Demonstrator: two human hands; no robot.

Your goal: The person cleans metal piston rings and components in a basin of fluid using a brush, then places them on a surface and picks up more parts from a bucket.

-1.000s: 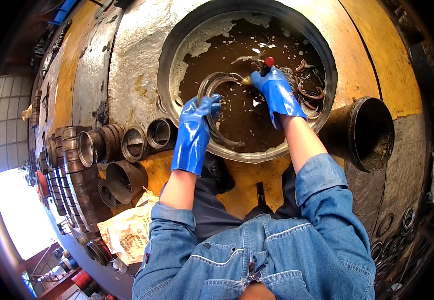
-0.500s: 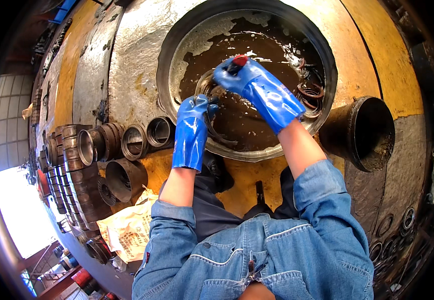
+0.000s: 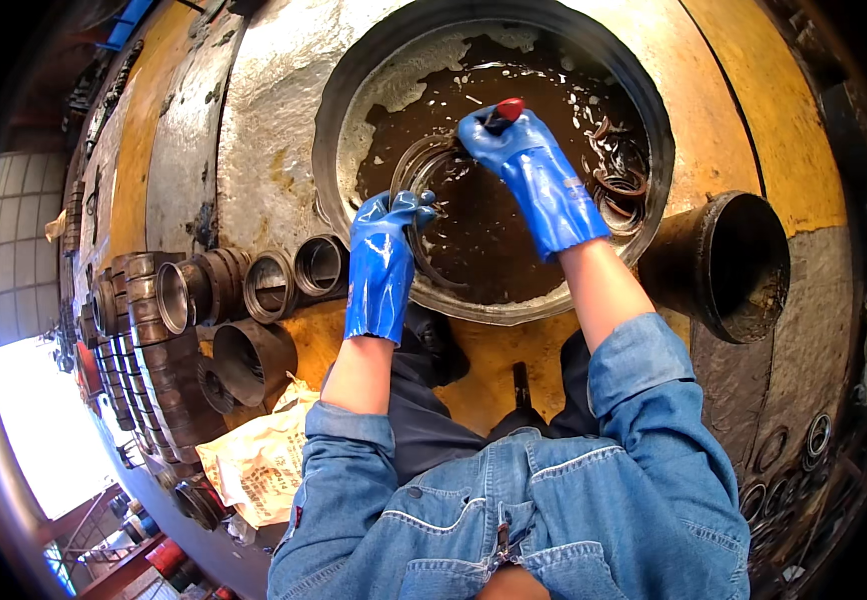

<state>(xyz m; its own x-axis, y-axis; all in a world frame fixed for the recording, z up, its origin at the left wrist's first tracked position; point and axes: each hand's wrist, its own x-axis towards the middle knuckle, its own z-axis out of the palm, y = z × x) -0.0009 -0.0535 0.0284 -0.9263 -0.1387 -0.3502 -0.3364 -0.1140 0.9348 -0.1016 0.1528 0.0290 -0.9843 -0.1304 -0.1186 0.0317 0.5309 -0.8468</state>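
A large round basin [image 3: 326,150] of dark brown, foamy liquid stands before me. My left hand [image 3: 386,218], in a blue rubber glove, is closed on the near left side of a metal ring [image 3: 412,160] held over the liquid. My right hand [image 3: 504,142], gloved the same way, grips a tool with a red-and-black handle [image 3: 511,107], its fist just right of the ring's far edge. The tool's working end is hidden by the glove. Several rings [image 3: 622,185] lie partly in the liquid at the basin's right side.
Right of the basin an open metal cylinder [image 3: 744,268] lies on its side. Several metal sleeves [image 3: 270,285] are lined and stacked at the left. A paper sack [image 3: 264,460] lies beside my left leg, and more rings [image 3: 816,437] rest at the far lower right.
My right hand has shifted right and slightly away from me, uncovering more of the ring. The left hand stays at nearly the same place, still holding the ring.
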